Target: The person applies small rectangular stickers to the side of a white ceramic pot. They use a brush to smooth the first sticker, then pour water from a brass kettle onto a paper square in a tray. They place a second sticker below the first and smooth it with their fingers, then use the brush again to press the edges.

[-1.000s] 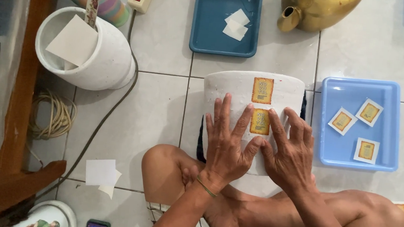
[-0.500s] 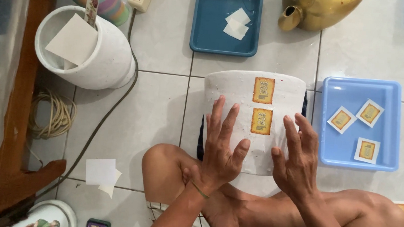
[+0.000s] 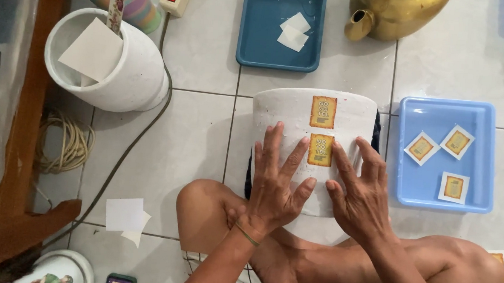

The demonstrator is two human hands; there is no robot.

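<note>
Both hands have been spread apart slightly: left hand [image 3: 274, 182] and right hand [image 3: 361, 189], fingers splayed flat, gripping nothing, on the white pot [image 3: 284, 111]. Two yellow labels [image 3: 320, 149] are stuck; three wait in the light blue tray [image 3: 484, 160].

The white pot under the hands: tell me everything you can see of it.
The white pot is a rough, matte cylinder that looks like painted clay, lying on its side on the tiled floor against the person's crossed legs. Two yellow-orange rectangular labels sit in a line on its upper side. The left hand and right hand press flat on it, flanking the nearer label.
</note>
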